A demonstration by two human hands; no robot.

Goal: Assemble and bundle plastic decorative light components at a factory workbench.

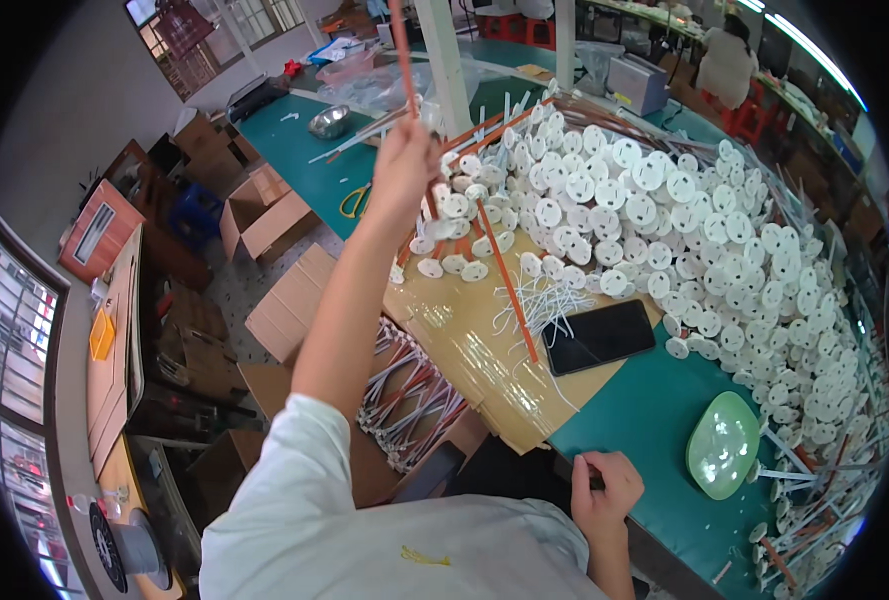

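Observation:
My left hand (406,165) is raised over the far left part of the table, its fingers closed around a long reddish-brown stick (402,50) that points upward. Just beyond and below that hand lies a small group of white round discs (455,205) on brown sticks. At the near table edge my right hand (606,490) is curled closed; whether anything is inside it is hidden. Between the hands, a loose brown stick (510,285) lies across brown paper (465,330), beside a tangle of white strings (550,305) and a black phone (600,336).
A large heap of white discs on sticks (685,230) covers the table's right side. A green dish (724,445) sits near its front. Yellow-handled scissors (356,201) and a metal bowl (330,122) lie far left. Below, an open carton (405,400) holds bundled sticks. A white post (443,70) rises behind.

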